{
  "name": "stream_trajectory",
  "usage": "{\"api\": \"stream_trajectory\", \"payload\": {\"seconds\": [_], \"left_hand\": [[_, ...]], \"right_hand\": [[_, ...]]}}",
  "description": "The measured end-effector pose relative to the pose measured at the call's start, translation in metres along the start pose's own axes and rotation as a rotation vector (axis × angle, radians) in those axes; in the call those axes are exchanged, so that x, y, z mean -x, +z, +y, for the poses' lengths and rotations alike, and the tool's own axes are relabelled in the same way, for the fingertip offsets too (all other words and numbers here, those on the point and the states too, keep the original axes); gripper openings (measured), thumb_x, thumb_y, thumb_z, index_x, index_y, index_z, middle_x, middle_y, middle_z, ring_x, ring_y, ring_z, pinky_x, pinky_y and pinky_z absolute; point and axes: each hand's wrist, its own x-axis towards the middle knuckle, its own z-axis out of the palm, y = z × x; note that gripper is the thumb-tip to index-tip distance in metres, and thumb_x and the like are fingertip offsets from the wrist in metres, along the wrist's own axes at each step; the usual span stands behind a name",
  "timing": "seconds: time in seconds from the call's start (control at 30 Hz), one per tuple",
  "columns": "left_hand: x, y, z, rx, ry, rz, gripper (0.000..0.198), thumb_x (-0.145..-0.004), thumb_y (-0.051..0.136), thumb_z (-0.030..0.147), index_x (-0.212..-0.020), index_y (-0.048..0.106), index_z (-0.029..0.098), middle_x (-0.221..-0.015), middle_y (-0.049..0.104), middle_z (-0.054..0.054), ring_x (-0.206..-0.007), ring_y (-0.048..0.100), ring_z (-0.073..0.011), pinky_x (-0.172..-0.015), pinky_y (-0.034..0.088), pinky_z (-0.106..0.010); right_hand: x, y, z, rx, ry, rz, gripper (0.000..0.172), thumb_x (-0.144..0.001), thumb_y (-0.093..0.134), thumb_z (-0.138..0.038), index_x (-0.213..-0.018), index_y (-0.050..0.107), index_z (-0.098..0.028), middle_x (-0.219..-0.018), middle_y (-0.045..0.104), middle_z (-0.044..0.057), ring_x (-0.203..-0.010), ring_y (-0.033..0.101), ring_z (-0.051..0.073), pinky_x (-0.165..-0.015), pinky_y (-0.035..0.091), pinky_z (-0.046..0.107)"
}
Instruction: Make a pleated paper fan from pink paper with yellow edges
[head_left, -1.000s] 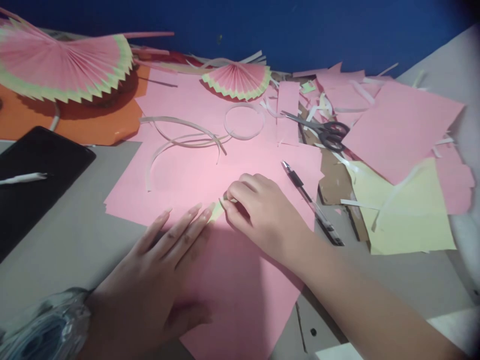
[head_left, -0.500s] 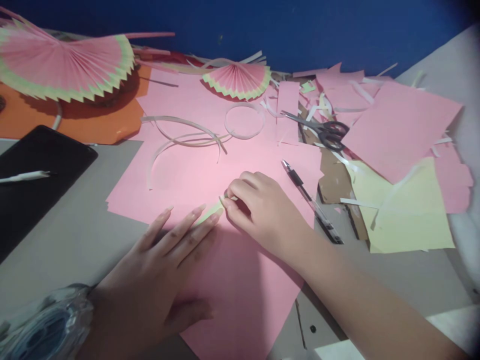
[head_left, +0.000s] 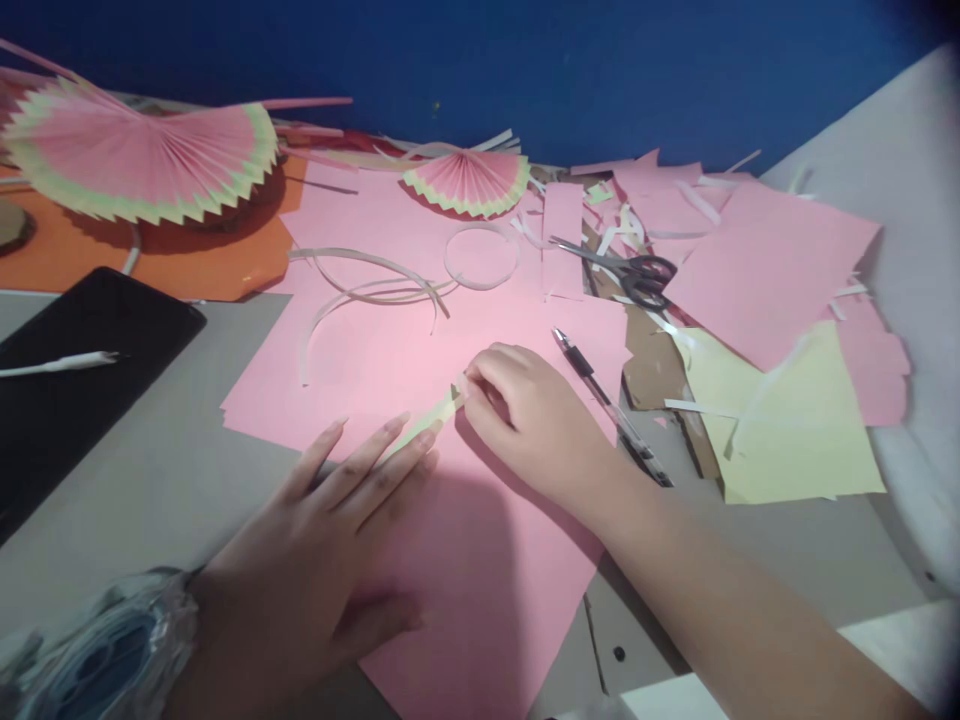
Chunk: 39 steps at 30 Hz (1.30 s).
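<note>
My left hand (head_left: 330, 530) lies flat with fingers spread, pressing a narrow yellow-green paper strip (head_left: 421, 420) onto pink paper (head_left: 480, 560). At the strip's upper right end, my right hand (head_left: 529, 425) pinches it between thumb and index finger. A small dark spot shows on the strip beside those fingertips. The strip's lower end disappears under my left fingers. Just right of my right hand lies a clear pen (head_left: 611, 405) with a black grip. Above both hands, thin curled strips (head_left: 367, 285) and a paper ring (head_left: 481, 256) rest on more pink sheets.
Pleated pink-and-green paper fans (head_left: 161, 160) sit at the back left on orange paper (head_left: 247, 265). A black tablet-like slab (head_left: 97, 380) with a white cable lies left. Scissors (head_left: 637, 272), paper scraps, cardboard (head_left: 656, 365) and a yellow sheet (head_left: 795, 430) cover the right side. A blue wall (head_left: 525, 70) stands behind.
My right fingertips have slid slightly up and right along the strip, showing more of it between the hands. My left hand stays in place. The view has shifted a little.
</note>
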Motion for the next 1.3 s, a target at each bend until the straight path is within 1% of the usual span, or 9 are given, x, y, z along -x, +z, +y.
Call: {"api": "stream_trajectory", "payload": {"seconds": [0.13,0.27,0.43,0.53,0.77,0.9,1.0,1.13,1.3], "left_hand": [[0.0002,0.0,-0.0003,-0.003,0.008,0.01,0.068,-0.082,0.043,0.056,-0.14,0.033,0.021,-0.147,0.034,-0.002,-0.136,0.027,-0.0251,-0.113,0.007,-0.042],[0.0005,0.0006,-0.0022,-0.029,0.033,-0.011,0.072,-0.082,0.042,0.058,-0.141,0.03,0.019,-0.148,0.031,-0.005,-0.136,0.026,-0.0257,-0.113,0.006,-0.043],[0.0003,0.0016,-0.002,-0.01,0.006,0.001,0.071,-0.082,0.04,0.061,-0.141,0.031,0.022,-0.148,0.031,-0.002,-0.135,0.028,-0.025,-0.113,0.006,-0.042],[0.0007,0.0013,-0.0014,-0.017,0.011,-0.001,0.069,-0.082,0.042,0.059,-0.139,0.034,0.022,-0.147,0.033,-0.003,-0.134,0.03,-0.0251,-0.113,0.006,-0.042],[-0.0003,0.0024,-0.002,-0.043,0.027,-0.004,0.069,-0.082,0.041,0.059,-0.139,0.035,0.02,-0.147,0.033,-0.004,-0.136,0.026,-0.0245,-0.113,0.005,-0.043],[-0.0009,0.0027,-0.0016,-0.018,0.005,-0.003,0.068,-0.082,0.039,0.06,-0.139,0.035,0.023,-0.147,0.033,-0.002,-0.135,0.028,-0.0241,-0.113,0.005,-0.042],[0.0001,0.0022,-0.0016,-0.033,0.013,-0.001,0.07,-0.082,0.038,0.062,-0.139,0.034,0.022,-0.147,0.034,-0.003,-0.135,0.027,-0.0246,-0.113,0.005,-0.042],[0.0016,0.0018,-0.0022,-0.053,0.038,-0.008,0.071,-0.082,0.041,0.06,-0.139,0.033,0.019,-0.148,0.032,-0.006,-0.136,0.025,-0.0255,-0.113,0.005,-0.044],[0.0026,0.0016,-0.0016,-0.027,0.0,-0.021,0.065,-0.083,0.042,0.053,-0.14,0.032,0.022,-0.149,0.03,-0.002,-0.137,0.024,-0.0236,-0.113,0.005,-0.043]], "right_hand": [[0.0001,-0.0023,0.0015,-0.042,0.017,0.005,0.016,-0.084,0.045,-0.015,-0.069,0.041,-0.019,-0.07,0.047,0.0,-0.069,0.044,0.015,-0.063,0.033,0.026],[0.0006,-0.0017,0.0014,-0.029,0.018,-0.011,0.015,-0.084,0.046,-0.015,-0.07,0.042,-0.019,-0.072,0.049,0.001,-0.071,0.045,0.015,-0.064,0.034,0.026],[0.001,0.0018,0.0019,0.041,-0.022,0.003,0.014,-0.085,0.045,-0.016,-0.072,0.043,-0.018,-0.075,0.051,0.002,-0.072,0.046,0.016,-0.066,0.034,0.028],[0.0011,0.0036,0.0023,0.082,-0.042,0.007,0.012,-0.086,0.044,-0.016,-0.074,0.046,-0.018,-0.077,0.053,0.004,-0.072,0.046,0.017,-0.066,0.034,0.029],[0.0005,0.0033,0.0023,0.115,-0.056,-0.01,0.013,-0.087,0.043,-0.017,-0.076,0.048,-0.017,-0.079,0.054,0.005,-0.073,0.046,0.018,-0.067,0.035,0.03],[0.0003,0.0041,0.0025,0.136,-0.067,-0.015,0.014,-0.089,0.041,-0.017,-0.078,0.05,-0.017,-0.081,0.055,0.007,-0.073,0.046,0.019,-0.067,0.035,0.031],[0.0003,0.0052,0.0027,0.159,-0.082,-0.018,0.015,-0.089,0.04,-0.018,-0.079,0.051,-0.016,-0.083,0.055,0.008,-0.075,0.047,0.02,-0.068,0.036,0.031],[0.0002,0.0059,0.0025,0.183,-0.082,-0.02,0.016,-0.09,0.039,-0.018,-0.081,0.052,-0.016,-0.083,0.055,0.009,-0.074,0.046,0.02,-0.068,0.035,0.032],[0.0003,0.0056,0.0022,0.192,-0.081,-0.023,0.015,-0.089,0.04,-0.018,-0.08,0.051,-0.016,-0.083,0.054,0.008,-0.074,0.046,0.02,-0.068,0.035,0.031]]}}
